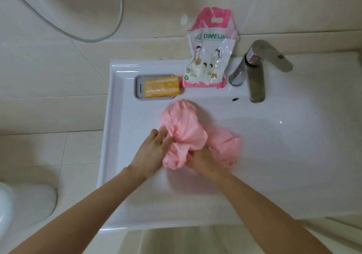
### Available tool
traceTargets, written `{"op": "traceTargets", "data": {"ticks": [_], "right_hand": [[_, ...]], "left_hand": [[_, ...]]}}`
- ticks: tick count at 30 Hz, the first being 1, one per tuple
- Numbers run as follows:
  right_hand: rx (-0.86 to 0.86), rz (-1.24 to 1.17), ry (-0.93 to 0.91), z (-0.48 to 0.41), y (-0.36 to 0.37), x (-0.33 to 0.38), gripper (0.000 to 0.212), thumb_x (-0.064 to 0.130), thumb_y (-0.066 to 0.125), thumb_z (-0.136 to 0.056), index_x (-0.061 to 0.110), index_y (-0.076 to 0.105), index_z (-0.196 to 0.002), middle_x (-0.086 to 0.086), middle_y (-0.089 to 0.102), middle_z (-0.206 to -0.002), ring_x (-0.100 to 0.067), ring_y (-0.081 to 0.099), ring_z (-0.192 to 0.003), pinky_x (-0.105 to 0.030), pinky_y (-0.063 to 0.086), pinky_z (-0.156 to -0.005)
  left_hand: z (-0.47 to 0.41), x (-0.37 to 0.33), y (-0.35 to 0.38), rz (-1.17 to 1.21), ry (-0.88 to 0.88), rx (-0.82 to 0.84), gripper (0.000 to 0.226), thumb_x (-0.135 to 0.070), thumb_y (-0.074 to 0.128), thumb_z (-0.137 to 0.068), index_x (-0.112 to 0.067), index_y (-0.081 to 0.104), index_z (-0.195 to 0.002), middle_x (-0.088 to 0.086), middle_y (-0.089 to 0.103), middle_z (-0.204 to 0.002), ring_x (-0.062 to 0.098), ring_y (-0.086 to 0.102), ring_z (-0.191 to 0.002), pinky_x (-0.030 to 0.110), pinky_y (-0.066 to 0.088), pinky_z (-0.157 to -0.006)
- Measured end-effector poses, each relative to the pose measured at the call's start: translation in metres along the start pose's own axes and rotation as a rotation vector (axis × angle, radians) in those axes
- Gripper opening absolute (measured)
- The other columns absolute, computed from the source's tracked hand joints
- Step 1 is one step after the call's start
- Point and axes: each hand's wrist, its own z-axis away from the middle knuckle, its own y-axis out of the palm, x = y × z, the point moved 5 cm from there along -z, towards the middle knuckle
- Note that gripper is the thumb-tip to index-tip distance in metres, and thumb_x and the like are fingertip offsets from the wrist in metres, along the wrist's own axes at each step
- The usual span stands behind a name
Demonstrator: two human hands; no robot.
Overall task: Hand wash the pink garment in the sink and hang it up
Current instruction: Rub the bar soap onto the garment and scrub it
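The pink garment (186, 130) lies bunched up in the white sink (274, 156), left of the basin's middle. My left hand (151, 154) presses flat against the garment's left side, fingers spread along the cloth. My right hand (203, 162) is closed around a fold at the garment's lower middle, with cloth bulging out on both sides of it. No water runs from the metal faucet (256, 77), which stands at the back right of the garment.
A yellow soap bar (162, 87) sits in a grey dish (137, 86) on the sink's back ledge. A pink and white detergent pouch (210, 54) leans on the wall beside it. A hose (109, 32) hangs on the tiled wall; a toilet (23, 204) stands lower left.
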Motion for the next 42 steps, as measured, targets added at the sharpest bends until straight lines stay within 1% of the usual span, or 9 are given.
{"op": "traceTargets", "data": {"ticks": [4, 10, 13, 16, 18, 22, 33, 38, 42], "right_hand": [[0.115, -0.349, 0.199, 0.014, -0.037, -0.048, 0.018, 0.003, 0.06, -0.089, 0.019, 0.055, -0.095, 0.01, 0.054, -0.084, -0.009, 0.053, -0.078, -0.022, 0.044, -0.072], [0.151, -0.541, 0.336, 0.032, -0.123, -0.13, 0.017, 0.021, 0.059, -0.091, 0.01, 0.07, -0.097, -0.01, 0.072, -0.094, -0.015, 0.063, -0.075, -0.024, 0.048, -0.066], [-0.06, -0.673, 0.41, 0.025, -0.153, -0.177, 0.036, 0.021, 0.07, -0.084, 0.007, 0.062, -0.116, -0.011, 0.068, -0.105, -0.02, 0.066, -0.088, -0.033, 0.054, -0.079], [-0.42, -0.092, 0.209, 0.017, -0.156, -0.171, 0.057, 0.034, 0.065, -0.087, 0.011, 0.046, -0.137, -0.016, 0.049, -0.137, -0.033, 0.046, -0.125, -0.045, 0.04, -0.102], [-0.432, 0.217, -0.02, 0.011, -0.121, -0.143, 0.058, 0.052, 0.044, -0.089, 0.022, 0.043, -0.139, -0.013, 0.035, -0.15, -0.035, 0.03, -0.138, -0.056, 0.026, -0.111], [-0.218, 0.493, -0.154, -0.006, -0.053, -0.131, 0.071, 0.07, 0.011, -0.092, 0.03, 0.026, -0.149, -0.009, 0.016, -0.159, -0.035, 0.015, -0.145, -0.065, 0.014, -0.111], [-0.474, 0.595, -0.233, -0.034, -0.025, -0.141, 0.059, 0.039, 0.029, -0.088, 0.011, 0.032, -0.141, -0.013, 0.04, -0.146, -0.033, 0.031, -0.133, -0.05, 0.004, -0.114], [-0.578, 0.652, -0.221, -0.045, -0.022, -0.141, 0.052, 0.029, 0.032, -0.084, 0.014, 0.038, -0.133, -0.007, 0.039, -0.14, -0.033, 0.036, -0.128, -0.053, 0.019, -0.111], [-0.618, 0.553, -0.093, -0.053, -0.039, -0.132, 0.022, 0.018, 0.034, -0.083, 0.012, 0.054, -0.091, -0.009, 0.064, -0.083, -0.028, 0.058, -0.078, -0.041, 0.05, -0.07]], "left_hand": [[-0.045, -0.049, 0.024, 0.347, -0.212, 0.319, 0.066, -0.028, 0.051, -0.071, -0.007, 0.045, -0.133, 0.019, 0.061, -0.117, 0.04, 0.058, -0.099, 0.031, 0.042, -0.07], [-0.086, -0.052, 0.07, 1.315, -0.847, 0.476, 0.04, -0.037, 0.054, -0.06, -0.01, 0.055, -0.089, 0.006, 0.056, -0.074, 0.021, 0.054, -0.068, 0.025, 0.043, -0.057], [-0.08, -0.049, 0.096, 1.178, -1.085, 0.449, 0.033, -0.034, 0.055, -0.086, -0.007, 0.055, -0.104, 0.011, 0.062, -0.083, 0.024, 0.061, -0.066, 0.028, 0.052, -0.052], [-0.091, -0.045, 0.096, 0.351, -0.729, 0.062, 0.054, -0.041, 0.043, -0.084, -0.002, 0.05, -0.12, 0.021, 0.057, -0.114, 0.038, 0.055, -0.102, 0.041, 0.045, -0.082], [-0.101, -0.067, 0.1, 0.258, -0.377, -0.062, 0.055, -0.04, 0.036, -0.087, -0.008, 0.052, -0.129, 0.016, 0.053, -0.131, 0.033, 0.048, -0.117, 0.042, 0.04, -0.093], [-0.096, -0.085, 0.153, 0.069, -0.065, 0.195, 0.062, -0.048, 0.029, -0.094, -0.01, 0.046, -0.139, 0.015, 0.037, -0.149, 0.039, 0.035, -0.136, 0.064, 0.034, -0.103], [-0.099, -0.081, 0.184, 0.184, -0.151, -0.003, 0.06, -0.034, 0.031, -0.098, -0.015, 0.012, -0.152, 0.004, 0.014, -0.158, 0.025, 0.013, -0.145, 0.052, 0.019, -0.114], [-0.123, -0.087, 0.172, 0.081, -0.106, -0.096, 0.038, -0.032, 0.057, -0.08, -0.016, 0.049, -0.114, 0.005, 0.048, -0.11, 0.026, 0.052, -0.098, 0.043, 0.057, -0.074], [-0.135, -0.082, 0.171, 0.077, -0.128, 0.013, 0.036, -0.02, 0.072, -0.067, -0.017, 0.044, -0.089, 0.004, 0.056, -0.071, 0.022, 0.056, -0.06, 0.029, 0.05, -0.055]]}}
